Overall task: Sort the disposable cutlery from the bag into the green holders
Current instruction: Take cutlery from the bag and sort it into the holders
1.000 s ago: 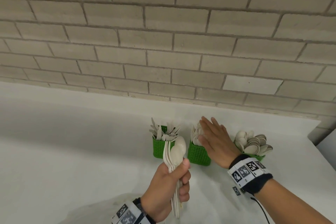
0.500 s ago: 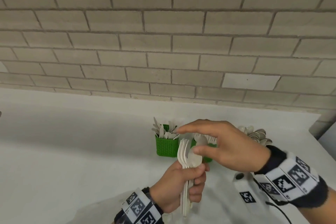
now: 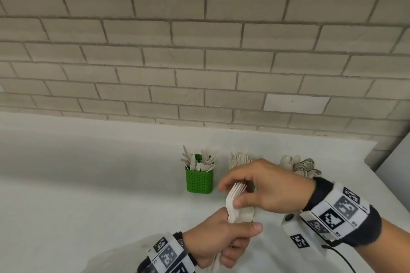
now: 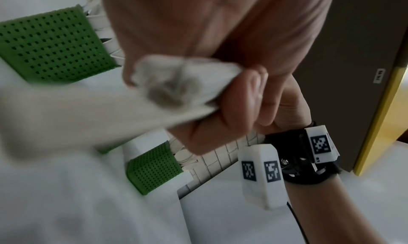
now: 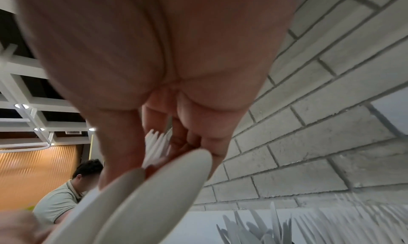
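My left hand (image 3: 239, 241) grips a bundle of white disposable cutlery (image 3: 238, 210) by the handles, heads up: several forks with a spoon at the front. My right hand (image 3: 233, 194) reaches in from the right and pinches the heads of the bundle between thumb and forefinger. In the right wrist view the spoon (image 5: 159, 195) and the fork tines (image 5: 156, 146) lie between thumb and fingers. Behind stand the green holders: one with knives (image 3: 199, 180), a middle one with forks (image 3: 239, 158) mostly hidden by my right hand, and one with spoons (image 3: 299, 164).
A clear plastic bag (image 3: 115, 259) lies on the white counter (image 3: 88, 184) at the near left. A brick wall (image 3: 199, 62) backs the counter just behind the holders. The counter's right edge (image 3: 381, 170) runs close to the spoon holder.
My right hand has left the middle holder, come back toward me and closed thumb and forefinger on the heads of the bundle. My left hand still holds the bundle.
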`<state>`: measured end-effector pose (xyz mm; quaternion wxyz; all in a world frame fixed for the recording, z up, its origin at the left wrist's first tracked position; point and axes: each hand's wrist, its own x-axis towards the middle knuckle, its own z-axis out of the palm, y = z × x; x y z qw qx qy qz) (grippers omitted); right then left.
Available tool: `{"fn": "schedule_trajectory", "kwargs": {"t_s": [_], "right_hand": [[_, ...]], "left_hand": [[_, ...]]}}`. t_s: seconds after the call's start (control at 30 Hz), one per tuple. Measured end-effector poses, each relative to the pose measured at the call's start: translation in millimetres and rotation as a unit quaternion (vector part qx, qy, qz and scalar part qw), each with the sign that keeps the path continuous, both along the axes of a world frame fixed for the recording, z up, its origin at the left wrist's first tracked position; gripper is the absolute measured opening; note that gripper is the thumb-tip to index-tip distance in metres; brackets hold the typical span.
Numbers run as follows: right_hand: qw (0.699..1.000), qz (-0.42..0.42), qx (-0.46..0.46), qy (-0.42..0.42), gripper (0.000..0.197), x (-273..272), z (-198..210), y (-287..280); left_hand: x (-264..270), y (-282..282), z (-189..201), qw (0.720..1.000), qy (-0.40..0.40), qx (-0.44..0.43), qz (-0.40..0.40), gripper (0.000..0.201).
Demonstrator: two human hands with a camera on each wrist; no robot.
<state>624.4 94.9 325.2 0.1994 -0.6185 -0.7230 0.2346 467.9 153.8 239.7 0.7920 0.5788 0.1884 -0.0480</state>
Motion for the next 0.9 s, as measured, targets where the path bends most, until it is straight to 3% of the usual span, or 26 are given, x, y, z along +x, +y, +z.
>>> {"fn": "schedule_trajectory", "kwargs": {"t_s": [0.3,0.4,0.5,0.57,0.7,0.9], "right_hand": [[0.991,-0.068,0.024,0.112,0.017,19,-4,-24],[0.975,-0.104,0.039,0.193,0.019,31,6,-30],[0.957,-0.179,0.089,0.211,0.018,50,21,-30],[0.943,-0.242,0.131,0.189,0.017,66,27,-22],[0.930,-0.317,0.184,0.040,0.016,84,24,13],[0.950,-0.272,0.137,-0.072,0.024,85,5,65]], "left_hand": [[6,1,-8,0.999,-0.043,0.011,-0.011,0.031],[7,5,-14,0.999,-0.024,-0.002,0.025,0.033],[9,8,-22,0.997,0.012,0.000,0.073,0.037],[10,8,-26,0.995,0.037,-0.009,0.095,0.032],[10,7,-29,0.991,0.072,-0.038,0.101,0.026],[6,10,-28,0.992,0.067,-0.055,0.087,0.025]]}}
